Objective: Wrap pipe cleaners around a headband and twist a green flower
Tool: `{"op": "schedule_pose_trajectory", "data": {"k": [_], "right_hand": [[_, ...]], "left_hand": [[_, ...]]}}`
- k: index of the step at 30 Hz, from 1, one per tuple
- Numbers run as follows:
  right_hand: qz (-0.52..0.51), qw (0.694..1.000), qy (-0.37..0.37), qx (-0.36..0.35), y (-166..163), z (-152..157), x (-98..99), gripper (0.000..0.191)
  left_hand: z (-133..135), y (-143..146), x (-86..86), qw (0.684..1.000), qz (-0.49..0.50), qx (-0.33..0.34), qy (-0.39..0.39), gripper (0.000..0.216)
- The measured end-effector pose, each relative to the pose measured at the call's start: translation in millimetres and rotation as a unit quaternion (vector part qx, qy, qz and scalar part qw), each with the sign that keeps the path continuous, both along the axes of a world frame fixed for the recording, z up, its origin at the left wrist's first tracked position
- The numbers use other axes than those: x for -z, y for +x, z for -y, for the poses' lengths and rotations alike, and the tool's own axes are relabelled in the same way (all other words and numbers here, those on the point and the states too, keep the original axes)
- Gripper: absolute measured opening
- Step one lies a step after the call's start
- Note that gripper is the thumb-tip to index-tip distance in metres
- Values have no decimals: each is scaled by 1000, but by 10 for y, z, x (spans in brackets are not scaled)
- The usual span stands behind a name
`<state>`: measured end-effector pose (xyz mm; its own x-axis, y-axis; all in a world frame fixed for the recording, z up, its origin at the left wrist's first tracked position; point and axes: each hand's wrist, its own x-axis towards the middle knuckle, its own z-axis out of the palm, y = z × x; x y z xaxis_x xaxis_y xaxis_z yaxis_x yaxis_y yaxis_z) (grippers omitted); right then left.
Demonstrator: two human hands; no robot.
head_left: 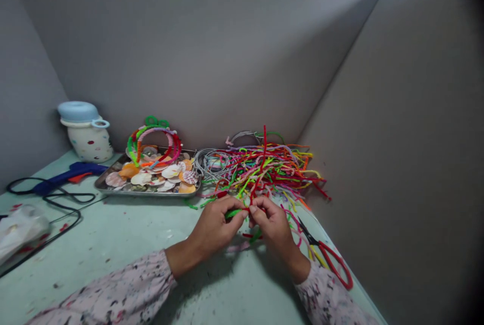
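Observation:
My left hand [216, 223] is closed, thumb against fingers, on a green pipe cleaner wrap [233, 213]. Close beside it, my right hand [273, 223] pinches a red pipe cleaner [264, 147], whose free end sticks up above the fingers. Red and green meet between the two sets of fingertips. Below the hands, a pink fuzzy length [239, 248] and short red and green bits show; whether they join the held piece I cannot tell. Behind the hands spreads a heap of coloured pipe cleaners [280, 166], with coils of grey wire [214, 164] at its left.
A metal tray [151, 194] of seashells stands back left, with wrapped colourful hoops [177, 151] on it. Further left are a lidded jar [91, 141], a blue glue gun [56, 179] with black cord, and a plastic bag [24, 229]. Red-handled scissors [333, 259] lie right, near the table edge.

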<state>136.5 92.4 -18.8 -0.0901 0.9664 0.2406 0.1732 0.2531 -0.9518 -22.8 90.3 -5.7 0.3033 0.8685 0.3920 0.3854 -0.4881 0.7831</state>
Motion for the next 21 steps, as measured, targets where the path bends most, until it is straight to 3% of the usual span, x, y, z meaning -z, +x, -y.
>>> {"op": "schedule_pose_trajectory", "data": {"k": [14,21], "right_hand": [[-39,998,-34,-47,13,15,-18,16],[-14,999,-27,-33,20,21,-14,18]], "left_hand": [[34,13,-31,1000,-12,-9,14,14],[46,20,-38,999,-21,-6,32,13]]}}
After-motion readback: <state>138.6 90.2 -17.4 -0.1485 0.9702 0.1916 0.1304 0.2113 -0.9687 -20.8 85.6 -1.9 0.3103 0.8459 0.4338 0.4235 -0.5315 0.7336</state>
